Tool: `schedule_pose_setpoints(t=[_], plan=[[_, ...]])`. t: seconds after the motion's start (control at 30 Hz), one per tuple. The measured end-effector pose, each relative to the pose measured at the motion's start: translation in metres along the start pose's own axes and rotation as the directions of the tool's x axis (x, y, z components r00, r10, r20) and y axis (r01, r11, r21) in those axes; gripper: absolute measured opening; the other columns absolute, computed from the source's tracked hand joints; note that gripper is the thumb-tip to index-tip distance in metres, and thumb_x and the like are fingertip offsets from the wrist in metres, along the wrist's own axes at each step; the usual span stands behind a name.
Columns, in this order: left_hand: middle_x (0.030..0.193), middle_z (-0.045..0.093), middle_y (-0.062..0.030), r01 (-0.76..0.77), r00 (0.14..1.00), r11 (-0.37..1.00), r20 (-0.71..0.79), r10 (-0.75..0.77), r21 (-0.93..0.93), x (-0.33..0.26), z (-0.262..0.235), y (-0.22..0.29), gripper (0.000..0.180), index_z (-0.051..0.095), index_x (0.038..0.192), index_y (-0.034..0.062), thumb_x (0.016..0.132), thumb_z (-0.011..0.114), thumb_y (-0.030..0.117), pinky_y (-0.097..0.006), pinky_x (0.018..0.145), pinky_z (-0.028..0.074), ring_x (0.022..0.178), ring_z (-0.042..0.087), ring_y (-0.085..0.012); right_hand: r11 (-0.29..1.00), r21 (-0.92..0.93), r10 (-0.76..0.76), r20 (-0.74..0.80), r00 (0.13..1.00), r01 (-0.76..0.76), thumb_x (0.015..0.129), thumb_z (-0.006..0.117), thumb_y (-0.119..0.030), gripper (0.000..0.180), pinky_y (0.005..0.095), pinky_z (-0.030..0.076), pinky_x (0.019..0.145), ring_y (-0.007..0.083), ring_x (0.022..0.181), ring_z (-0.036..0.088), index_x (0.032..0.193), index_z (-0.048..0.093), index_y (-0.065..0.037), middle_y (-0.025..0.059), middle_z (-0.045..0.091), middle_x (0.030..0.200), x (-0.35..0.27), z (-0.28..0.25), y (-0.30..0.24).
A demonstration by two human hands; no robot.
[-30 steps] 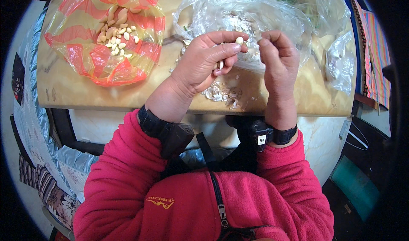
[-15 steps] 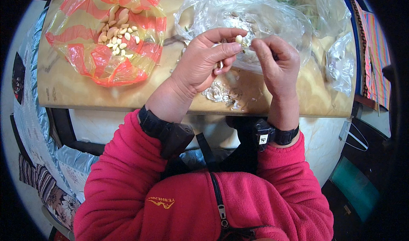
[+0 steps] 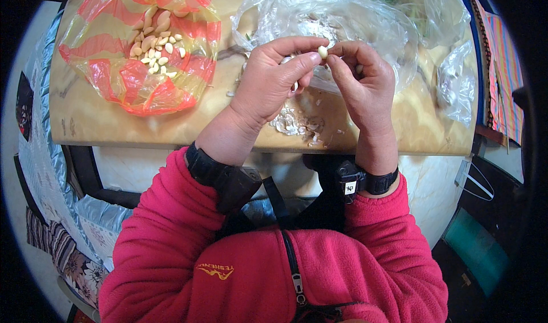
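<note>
A pale garlic clove (image 3: pixel 322 52) is pinched between the thumb and forefinger of my left hand (image 3: pixel 268 80), above the table. Another whitish piece shows among that hand's curled fingers. From the other side, my right hand (image 3: pixel 368 86) is closed, its thumb and forefinger tips meeting the clove's right end. Something pale peeks out inside its curled fingers, too hidden to name. Below the hands lies a small heap of papery garlic skins (image 3: pixel 294 122). To the left, several peeled garlic cloves (image 3: pixel 157 55) rest in a red-and-yellow striped plastic bag (image 3: pixel 105 52).
Behind my hands a clear plastic bag (image 3: pixel 274 3) with whitish skins spreads over the marbled table (image 3: pixel 114 130). Another clear bag (image 3: pixel 436 9) with something green lies at the far right, near a small knotted plastic bag (image 3: pixel 455 86). Striped cloth (image 3: pixel 502 72) hangs beyond the table's right edge.
My right hand has moved left and slightly up, bringing its fingertips from beside the clove onto it. The left hand keeps its pinch, nearly unmoved.
</note>
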State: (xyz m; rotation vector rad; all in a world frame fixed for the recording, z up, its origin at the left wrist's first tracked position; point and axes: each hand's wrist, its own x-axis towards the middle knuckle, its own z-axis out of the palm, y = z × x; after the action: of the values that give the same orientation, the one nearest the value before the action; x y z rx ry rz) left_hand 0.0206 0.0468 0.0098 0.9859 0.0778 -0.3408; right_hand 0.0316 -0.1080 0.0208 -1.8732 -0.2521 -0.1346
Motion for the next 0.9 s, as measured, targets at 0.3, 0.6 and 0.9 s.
schedule_pose_setpoints(t=[0.3, 0.6, 0.9], plan=[[0.064, 0.053, 0.0057, -0.027, 0.997, 0.986, -0.062, 0.037, 0.166, -0.001, 0.002, -0.002, 0.023, 0.065, 0.108, 0.0067, 0.086, 0.061, 0.010, -0.012, 0.042, 0.031, 0.052, 0.043, 0.0015, 0.990, -0.128, 0.075, 0.093, 0.993, -0.063, 0.081, 0.063, -0.001, 0.008, 0.0172, 0.042, 0.061, 0.0029, 0.069, 0.053, 0.088, 0.062, 0.000, -0.0017, 0.061, 0.075, -0.001, -0.006, -0.005], [0.067, 0.055, 0.0061, -0.084, 0.989, 0.960, -0.095, 0.113, 0.269, 0.000, 0.003, -0.011, 0.022, 0.066, 0.106, 0.0071, 0.084, 0.063, 0.008, -0.013, 0.045, 0.033, 0.054, 0.045, 0.0010, 0.987, -0.103, 0.133, 0.069, 0.989, -0.126, 0.078, 0.062, 0.000, 0.004, 0.0159, 0.038, 0.057, 0.0011, 0.063, 0.048, 0.081, 0.060, -0.002, -0.0039, 0.057, 0.070, -0.001, -0.003, -0.002], [0.070, 0.058, 0.0007, 0.098, 0.995, 0.995, -0.027, -0.099, -0.018, -0.001, 0.001, -0.005, 0.023, 0.062, 0.107, 0.0007, 0.087, 0.058, 0.012, -0.015, 0.043, 0.032, 0.052, 0.044, -0.0016, 0.997, -0.017, 0.073, -0.014, 0.997, -0.073, 0.073, 0.060, -0.001, 0.002, 0.0189, 0.034, 0.046, 0.0020, 0.052, 0.041, 0.073, 0.058, -0.003, -0.0044, 0.048, 0.056, -0.001, 0.002, 0.001]])
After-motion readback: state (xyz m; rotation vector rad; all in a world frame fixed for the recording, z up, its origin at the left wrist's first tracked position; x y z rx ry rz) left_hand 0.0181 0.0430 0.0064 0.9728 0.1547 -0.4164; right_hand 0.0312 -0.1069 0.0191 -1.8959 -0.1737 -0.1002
